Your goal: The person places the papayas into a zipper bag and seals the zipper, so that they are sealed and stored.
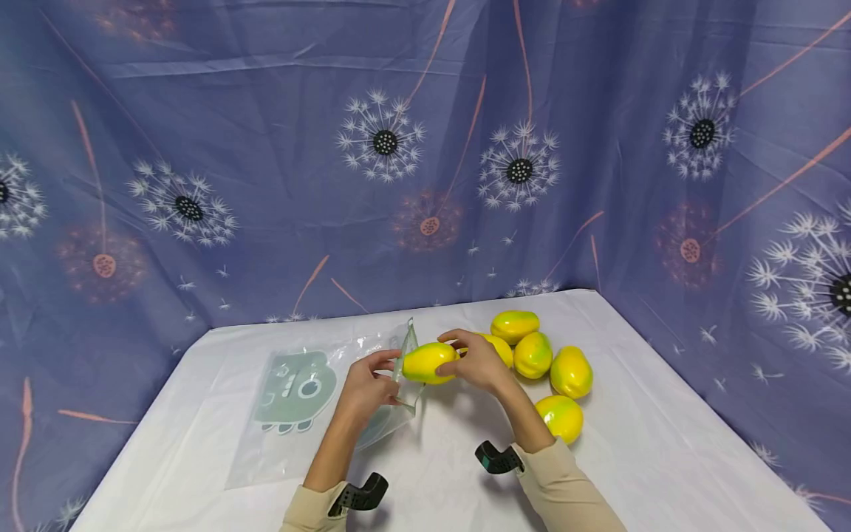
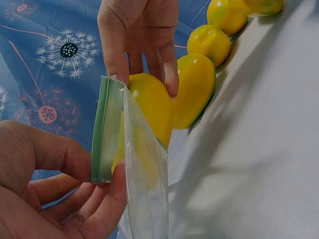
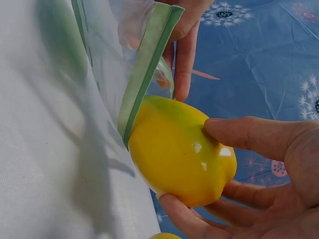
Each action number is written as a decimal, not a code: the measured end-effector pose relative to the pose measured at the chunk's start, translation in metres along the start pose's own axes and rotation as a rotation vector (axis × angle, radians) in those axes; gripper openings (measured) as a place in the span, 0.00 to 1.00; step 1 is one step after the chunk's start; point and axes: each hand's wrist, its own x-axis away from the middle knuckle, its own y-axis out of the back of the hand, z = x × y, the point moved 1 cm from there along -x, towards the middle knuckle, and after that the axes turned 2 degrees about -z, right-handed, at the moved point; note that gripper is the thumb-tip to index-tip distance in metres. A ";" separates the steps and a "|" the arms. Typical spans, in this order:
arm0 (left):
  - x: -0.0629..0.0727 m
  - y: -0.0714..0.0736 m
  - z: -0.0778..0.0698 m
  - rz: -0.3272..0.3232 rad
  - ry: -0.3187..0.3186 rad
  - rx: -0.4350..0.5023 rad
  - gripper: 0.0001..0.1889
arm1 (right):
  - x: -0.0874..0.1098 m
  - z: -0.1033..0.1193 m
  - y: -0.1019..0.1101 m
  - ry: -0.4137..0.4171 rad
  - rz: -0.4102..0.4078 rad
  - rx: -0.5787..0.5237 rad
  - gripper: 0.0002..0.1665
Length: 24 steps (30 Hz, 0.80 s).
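Observation:
My right hand (image 1: 482, 362) grips a glossy yellow mango (image 1: 428, 363) flushed with green, thumb on one side and fingers on the other. The far end of the fruit sits inside the mouth of a clear zip bag (image 1: 332, 399) printed with a green cartoon creature. With my left hand (image 1: 364, 388) I pinch the bag's mouth by its green zip strip (image 2: 102, 134), holding it apart around the fruit. In the right wrist view the opposite zip edge (image 3: 149, 69) crosses over the mango's tip. The rest of the bag lies flat to the left.
Several more yellow mangoes (image 1: 533, 355) lie grouped at the right on the white tablecloth (image 1: 638, 458), one partly behind my right hand and another (image 1: 561, 418) beside my forearm. A purple dandelion-print curtain (image 1: 299, 148) hangs along the table's back and sides.

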 end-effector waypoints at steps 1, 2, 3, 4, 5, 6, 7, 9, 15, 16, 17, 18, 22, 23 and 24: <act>0.000 0.000 0.000 0.003 -0.001 0.005 0.34 | 0.000 0.000 0.000 -0.010 0.000 -0.018 0.34; -0.001 0.000 0.000 0.009 -0.001 0.011 0.34 | 0.000 -0.001 0.000 -0.022 0.002 -0.039 0.35; -0.001 -0.001 0.000 0.012 0.000 0.012 0.34 | 0.000 -0.002 -0.001 -0.031 0.005 -0.061 0.35; -0.002 -0.001 0.001 0.012 -0.001 0.007 0.34 | -0.001 -0.003 -0.001 -0.039 0.008 -0.081 0.34; -0.002 -0.001 0.001 0.011 -0.002 0.004 0.34 | -0.001 -0.004 -0.002 -0.041 0.012 -0.089 0.34; -0.002 -0.001 0.001 0.011 -0.002 0.001 0.34 | -0.001 -0.004 -0.003 -0.040 0.014 -0.094 0.33; -0.001 -0.001 0.001 0.011 -0.001 0.000 0.34 | -0.001 -0.004 -0.004 -0.041 0.020 -0.100 0.32; 0.000 -0.001 0.001 0.002 0.003 -0.007 0.34 | -0.003 -0.006 -0.007 -0.045 0.036 -0.111 0.32; 0.001 -0.001 0.000 -0.003 0.008 -0.003 0.33 | -0.006 -0.011 -0.009 -0.065 0.074 -0.113 0.32; 0.001 -0.002 0.000 -0.001 0.009 0.000 0.33 | -0.006 -0.011 -0.009 -0.067 0.076 -0.110 0.32; 0.001 -0.002 0.000 -0.003 0.009 0.003 0.33 | -0.006 -0.012 -0.009 -0.068 0.078 -0.108 0.32; 0.000 -0.002 -0.001 -0.006 0.011 0.005 0.32 | -0.006 -0.012 -0.009 -0.068 0.080 -0.106 0.32; 0.000 -0.003 -0.001 -0.017 0.016 0.010 0.31 | -0.007 -0.014 -0.009 -0.065 0.084 -0.089 0.33; 0.000 -0.004 -0.001 -0.016 0.017 0.011 0.31 | -0.007 -0.015 -0.010 -0.058 0.082 -0.084 0.33; 0.000 -0.004 0.000 -0.012 0.018 0.012 0.31 | -0.006 -0.015 -0.010 -0.057 0.080 -0.080 0.33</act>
